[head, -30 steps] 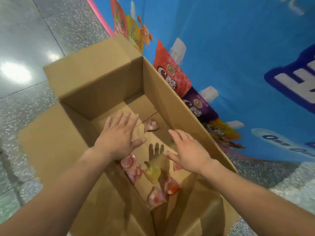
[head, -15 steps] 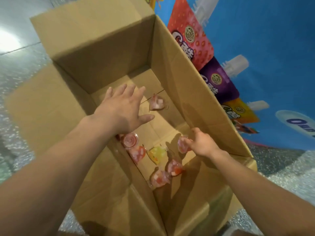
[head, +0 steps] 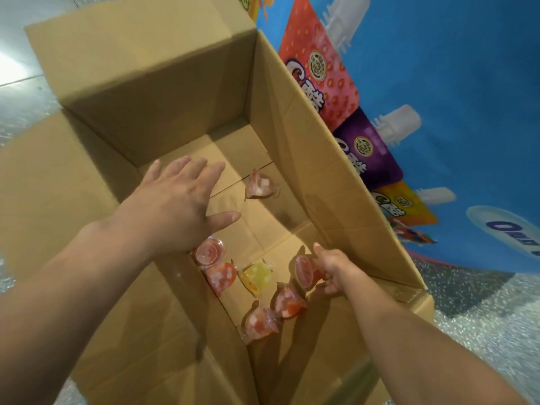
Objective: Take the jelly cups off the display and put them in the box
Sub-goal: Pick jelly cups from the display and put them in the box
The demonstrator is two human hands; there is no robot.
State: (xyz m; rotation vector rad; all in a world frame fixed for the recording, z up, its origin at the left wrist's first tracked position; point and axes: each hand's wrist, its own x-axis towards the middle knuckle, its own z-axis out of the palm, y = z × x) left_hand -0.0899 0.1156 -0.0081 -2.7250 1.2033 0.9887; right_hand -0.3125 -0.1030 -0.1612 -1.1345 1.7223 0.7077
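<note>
A red translucent plastic jelly cup (head: 304, 271) is tipped on its side low inside the box. Its wide round top faces left and its narrow base points right into the right hand (head: 333, 271), whose fingers and thumb curl round it. It is near the right wall of the large brown cardboard box (head: 175, 97); whether it touches the bottom panel cannot be told.

Just beside it, five more small cups lie in a loose cluster on the bottom:
- a clear pinkish cup (head: 209, 252) with a round face upward
- a red-and-white cup (head: 222, 276)
- a yellow cup (head: 257, 277)
- a red cup (head: 287, 301)
- a pink-and-white cup (head: 259, 322)

A pale pink cup (head: 260, 186) lies well apart toward the far end.

The left hand (head: 178, 206) hangs over the middle of the box, palm down, fingers straight and spread, holding nothing.

The box stands with its flaps open on a grey speckled polished floor (head: 482, 323). To the right rises a blue printed display panel (head: 453, 83) showing a red strawberry pouch (head: 318, 68), a purple pouch (head: 365, 150) and a yellow pouch (head: 404, 204). Each is lettered with a large white "C" and Chinese characters too skewed to read.
</note>
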